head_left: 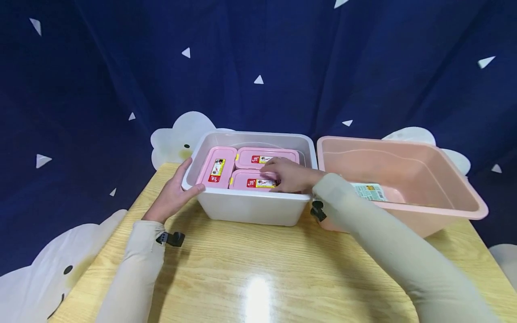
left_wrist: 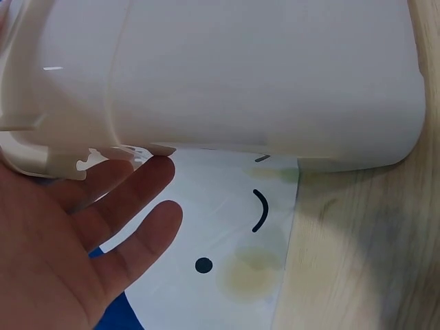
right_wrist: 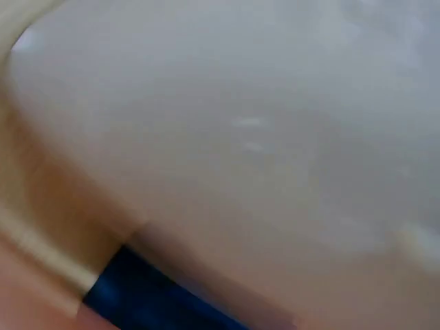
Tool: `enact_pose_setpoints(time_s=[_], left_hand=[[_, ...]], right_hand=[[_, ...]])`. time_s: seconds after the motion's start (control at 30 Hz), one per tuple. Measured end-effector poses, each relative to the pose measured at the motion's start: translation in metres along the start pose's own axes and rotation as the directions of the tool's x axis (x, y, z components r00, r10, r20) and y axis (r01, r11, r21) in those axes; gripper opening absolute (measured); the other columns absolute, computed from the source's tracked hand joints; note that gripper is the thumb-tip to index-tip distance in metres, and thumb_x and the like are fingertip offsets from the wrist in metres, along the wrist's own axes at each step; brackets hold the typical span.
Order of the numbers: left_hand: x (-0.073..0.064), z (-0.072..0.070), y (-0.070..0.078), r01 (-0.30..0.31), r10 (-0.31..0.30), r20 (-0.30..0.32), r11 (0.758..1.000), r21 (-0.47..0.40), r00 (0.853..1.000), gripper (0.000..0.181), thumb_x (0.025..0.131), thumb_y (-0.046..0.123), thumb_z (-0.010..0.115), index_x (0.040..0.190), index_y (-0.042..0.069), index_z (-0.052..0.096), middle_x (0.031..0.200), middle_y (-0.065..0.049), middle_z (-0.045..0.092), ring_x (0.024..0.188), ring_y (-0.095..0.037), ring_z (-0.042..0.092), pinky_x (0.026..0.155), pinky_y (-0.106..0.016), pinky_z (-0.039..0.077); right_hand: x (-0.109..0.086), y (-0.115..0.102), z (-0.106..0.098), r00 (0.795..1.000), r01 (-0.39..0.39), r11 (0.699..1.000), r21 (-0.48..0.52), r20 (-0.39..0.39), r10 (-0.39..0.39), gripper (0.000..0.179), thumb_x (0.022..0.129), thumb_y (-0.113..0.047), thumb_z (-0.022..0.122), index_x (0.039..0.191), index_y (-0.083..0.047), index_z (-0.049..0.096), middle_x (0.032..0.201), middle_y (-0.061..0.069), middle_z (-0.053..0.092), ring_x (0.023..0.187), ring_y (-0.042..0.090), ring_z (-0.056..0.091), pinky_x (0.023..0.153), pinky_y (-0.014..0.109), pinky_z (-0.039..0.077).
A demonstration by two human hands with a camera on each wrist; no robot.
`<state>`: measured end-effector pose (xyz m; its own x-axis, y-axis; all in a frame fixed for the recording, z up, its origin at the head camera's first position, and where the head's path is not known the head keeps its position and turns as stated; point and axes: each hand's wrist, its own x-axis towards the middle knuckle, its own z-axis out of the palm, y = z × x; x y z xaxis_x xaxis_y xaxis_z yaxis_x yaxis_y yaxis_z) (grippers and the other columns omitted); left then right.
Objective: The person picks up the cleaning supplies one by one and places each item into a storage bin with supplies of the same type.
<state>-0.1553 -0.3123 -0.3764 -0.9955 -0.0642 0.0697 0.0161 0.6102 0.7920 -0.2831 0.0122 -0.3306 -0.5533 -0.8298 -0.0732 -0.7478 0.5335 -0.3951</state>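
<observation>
A white bin [head_left: 250, 206] stands on the table with several pink lidded boxes inside. One pink box [head_left: 216, 168] lies lengthwise along the left wall; another pink box [head_left: 266, 157] lies crosswise at the back. My left hand [head_left: 173, 197] holds the bin's front left corner, thumb over the rim and the other fingers along the outside. My right hand [head_left: 292, 175] reaches over the right side and spans the front pink box [head_left: 246, 179], curled fingers near its back edge; its thumb side is partly hidden. In the blurred right wrist view the bin's wall [right_wrist: 227, 158] fills most of the picture.
Just right of the white bin stands a larger peach bin [head_left: 420, 179], with a pale green printed label [head_left: 369, 191] in it. Behind the wooden table [head_left: 226, 269] hangs a dark blue curtain [head_left: 282, 54] with white clouds and triangles.
</observation>
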Motion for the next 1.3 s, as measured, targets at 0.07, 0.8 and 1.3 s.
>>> enact_pose_setpoints(time_s=[0.07, 0.8, 1.3], left_hand=[[0.001, 0.0, -0.001, 0.002, -0.002, 0.008, 1.0, 0.005, 1.0, 0.092, 0.092, 0.043, 0.066, 0.161, 0.031, 0.007, 0.163, -0.017, 0.025, 0.145, -0.042, 0.034, 0.114, -0.064, 0.033], [0.007, -0.01, -0.012, 0.033, -0.035, -0.029, 0.998, -0.061, 0.999, 0.088, 0.093, 0.04, 0.063, 0.16, 0.033, 0.006, 0.165, -0.014, 0.022, 0.148, -0.041, 0.028, 0.116, -0.067, 0.026], [-0.008, -0.018, -0.013, 0.021, -0.019, -0.116, 1.0, 0.014, 0.993, 0.088, 0.094, 0.043, 0.06, 0.161, 0.025, 0.007, 0.165, -0.018, 0.019, 0.147, -0.045, 0.025, 0.114, -0.071, 0.024]], right_hand=[[-0.005, 0.0, -0.008, 0.998, -0.046, 0.991, 0.124, -0.026, 0.049, 0.061, 0.088, -0.025, 0.072, 0.143, -0.01, 0.052, 0.147, 0.014, 0.051, 0.134, 0.031, 0.048, 0.116, 0.05, 0.037], [-0.148, -0.01, 0.054, 0.537, 0.518, 0.65, 0.556, -0.803, 0.259, 0.023, 0.095, 0.01, 0.053, 0.115, 0.013, 0.063, 0.109, -0.002, 0.072, 0.098, 0.008, 0.068, 0.087, 0.018, 0.056], [-0.145, -0.019, 0.061, 0.55, 0.405, 0.833, 0.377, -0.828, 0.107, 0.024, 0.088, 0.016, 0.058, 0.108, 0.009, 0.068, 0.107, -0.001, 0.07, 0.101, 0.006, 0.064, 0.088, 0.015, 0.05]])
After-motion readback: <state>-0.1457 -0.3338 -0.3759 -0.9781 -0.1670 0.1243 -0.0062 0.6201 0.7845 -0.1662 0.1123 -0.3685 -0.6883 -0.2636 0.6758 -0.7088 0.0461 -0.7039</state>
